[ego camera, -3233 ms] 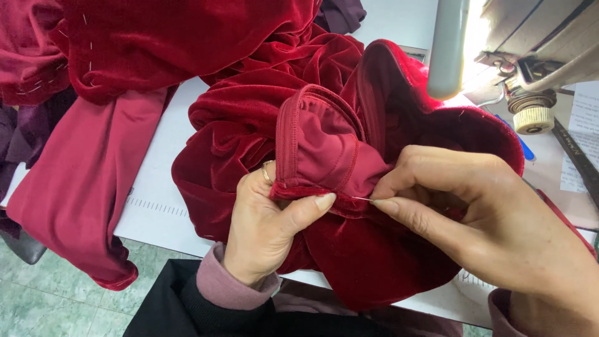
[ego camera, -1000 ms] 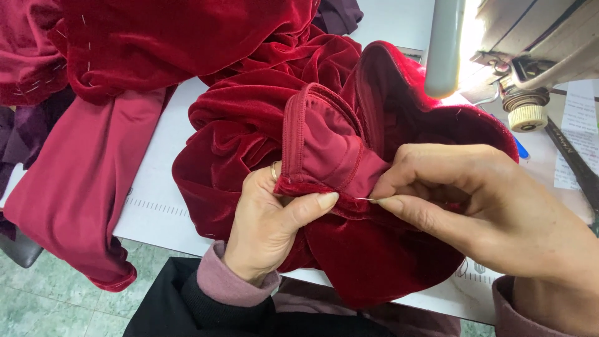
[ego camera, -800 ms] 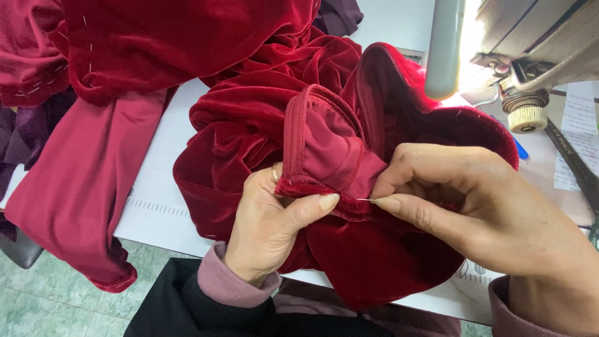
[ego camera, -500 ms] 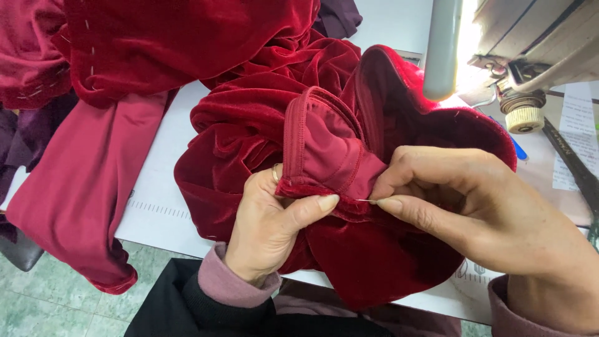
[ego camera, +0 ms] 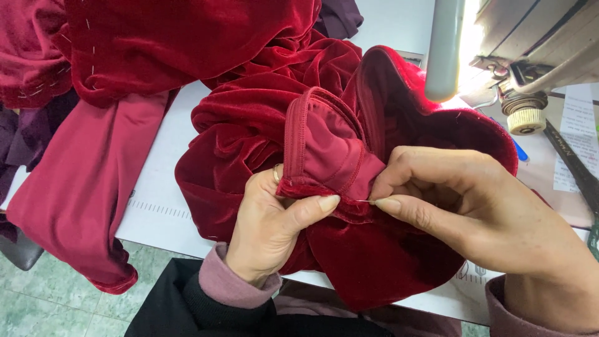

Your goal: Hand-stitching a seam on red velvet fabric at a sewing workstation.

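A dark red velvet garment [ego camera: 249,125] lies bunched on the white table [ego camera: 156,206]. Its folded edge with a smoother red lining [ego camera: 324,150] stands up in the middle. My left hand [ego camera: 274,231], a ring on one finger, pinches that edge with the thumb on top. My right hand [ego camera: 474,212] holds a thin needle [ego camera: 365,201] between thumb and forefinger, its tip at the fabric just beside my left thumb.
More red velvet with pins [ego camera: 156,43] is heaped at the back left, and a red satin piece [ego camera: 81,187] hangs over the table's left edge. A sewing machine [ego camera: 530,43] with a lit lamp stands at the right. A ruler [ego camera: 571,162] and paper lie beneath it.
Both hands stay on the folded edge; my right hand has shifted only slightly while holding the needle at the fabric.
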